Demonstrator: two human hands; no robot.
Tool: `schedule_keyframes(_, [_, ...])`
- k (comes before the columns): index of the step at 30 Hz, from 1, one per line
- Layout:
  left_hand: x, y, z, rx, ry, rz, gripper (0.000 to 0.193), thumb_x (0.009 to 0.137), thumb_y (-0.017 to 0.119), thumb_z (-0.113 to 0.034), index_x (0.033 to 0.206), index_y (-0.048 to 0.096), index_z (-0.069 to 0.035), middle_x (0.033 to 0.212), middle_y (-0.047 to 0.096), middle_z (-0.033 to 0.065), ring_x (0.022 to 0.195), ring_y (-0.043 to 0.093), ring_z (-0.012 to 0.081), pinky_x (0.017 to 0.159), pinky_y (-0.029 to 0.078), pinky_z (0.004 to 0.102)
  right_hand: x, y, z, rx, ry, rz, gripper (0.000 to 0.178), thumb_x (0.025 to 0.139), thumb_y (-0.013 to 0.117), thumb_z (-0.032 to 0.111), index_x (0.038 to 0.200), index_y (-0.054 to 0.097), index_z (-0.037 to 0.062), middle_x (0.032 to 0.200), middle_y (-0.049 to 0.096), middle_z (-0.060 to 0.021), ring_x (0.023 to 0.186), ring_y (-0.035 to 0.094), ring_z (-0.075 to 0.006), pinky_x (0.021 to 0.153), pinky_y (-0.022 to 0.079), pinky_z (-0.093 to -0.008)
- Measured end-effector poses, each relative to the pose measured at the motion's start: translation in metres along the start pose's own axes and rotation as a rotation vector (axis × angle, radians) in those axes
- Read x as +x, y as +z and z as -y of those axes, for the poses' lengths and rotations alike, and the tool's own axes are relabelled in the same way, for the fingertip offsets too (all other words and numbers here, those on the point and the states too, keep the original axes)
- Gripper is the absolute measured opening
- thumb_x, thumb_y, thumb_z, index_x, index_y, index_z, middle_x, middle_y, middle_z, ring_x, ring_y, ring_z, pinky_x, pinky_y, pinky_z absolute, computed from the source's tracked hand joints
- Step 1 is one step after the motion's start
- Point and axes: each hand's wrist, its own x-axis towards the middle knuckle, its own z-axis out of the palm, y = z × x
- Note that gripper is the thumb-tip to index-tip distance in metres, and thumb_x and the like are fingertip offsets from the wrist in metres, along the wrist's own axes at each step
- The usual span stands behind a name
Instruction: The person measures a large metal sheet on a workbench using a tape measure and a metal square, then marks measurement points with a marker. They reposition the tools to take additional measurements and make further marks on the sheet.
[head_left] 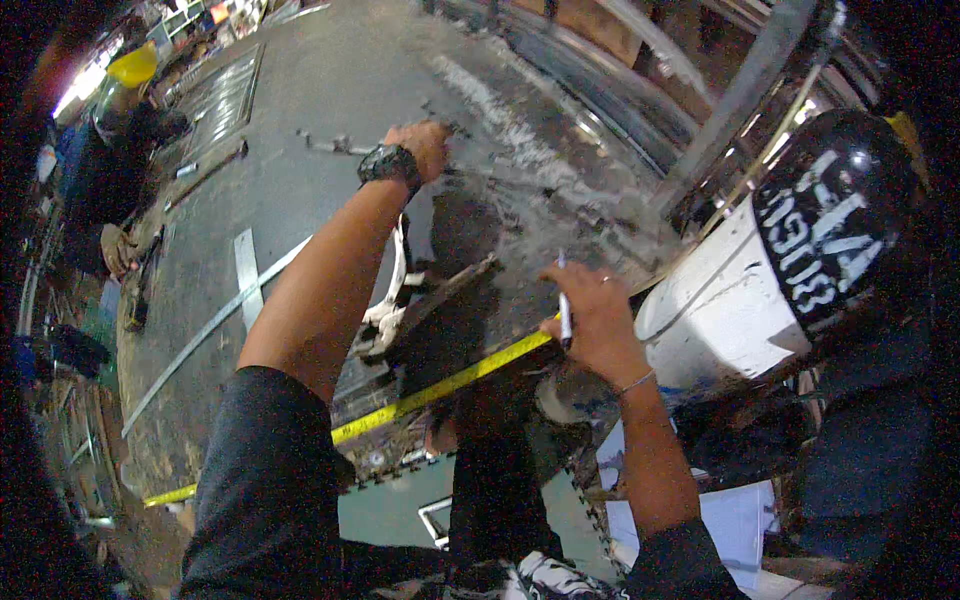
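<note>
My left hand (pixel 424 146), with a black watch on the wrist, reaches far forward and presses on a metal piece on the grey floor; what it grips is hard to tell. My right hand (pixel 598 312) holds a white marker (pixel 565 312) upright, its fingers closed around it, right at a yellow tape measure (pixel 440 386) stretched diagonally from lower left to the hand. Under the tape lies a dark metal bar (pixel 450 290) with a white clamp-like piece (pixel 385 315) beside my left forearm.
A white and black cylinder (pixel 760 290) lies at right. Long metal strips (pixel 215 325) lie on the floor at left. A person in a yellow hard hat (pixel 133 66) crouches at far left. Steel frames (pixel 740 100) stand behind. White sheets (pixel 735 520) lie lower right.
</note>
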Motion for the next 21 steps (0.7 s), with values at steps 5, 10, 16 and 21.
schedule_keyframes(5, [-0.052,-0.034,-0.042,-0.313,-0.101,-0.139,0.033,0.095,0.066,-0.020,0.127,0.070,-0.012,0.107,0.074,0.0201,0.098,0.071,0.0408,0.083,0.057,0.0477,0.000,0.001,0.000,0.007,-0.025,-0.017,0.067,0.074,0.085,0.019,0.134,0.056,0.0146,0.129,0.062,-0.0161,0.111,0.058,-0.0406,0.094,0.045,-0.0489])
schedule_keyframes(10, [-0.197,-0.069,-0.150,-0.858,-0.253,-0.371,0.024,0.097,0.063,-0.008,0.119,0.068,-0.001,0.091,0.070,0.0170,0.080,0.068,0.0258,0.075,0.054,0.0380,0.000,0.001,-0.002,0.021,-0.031,-0.011,0.066,0.074,0.085,0.016,0.133,0.056,0.0136,0.129,0.062,-0.0160,0.111,0.058,-0.0417,0.094,0.045,-0.0495])
schedule_keyframes(16, [-0.322,-0.053,-0.290,-0.989,-0.457,0.130,0.045,0.096,0.069,-0.021,0.137,0.055,-0.007,0.097,0.070,0.0208,0.085,0.068,0.0383,0.078,0.054,0.0464,0.000,0.000,-0.002,0.027,-0.055,-0.008,0.065,0.074,0.085,0.015,0.132,0.056,0.0145,0.128,0.063,-0.0152,0.110,0.059,-0.0418,0.095,0.045,-0.0509])
schedule_keyframes(21, [-0.313,-0.016,-0.276,-1.621,-0.914,-0.028,0.047,0.098,0.071,-0.041,0.119,0.066,0.000,0.090,0.069,0.0039,0.079,0.061,0.0107,0.072,0.050,0.0292,-0.001,-0.001,0.000,-0.023,-0.051,0.009,0.065,0.074,0.086,0.014,0.131,0.056,0.0149,0.130,0.062,-0.0142,0.115,0.059,-0.0404,0.096,0.046,-0.0505])
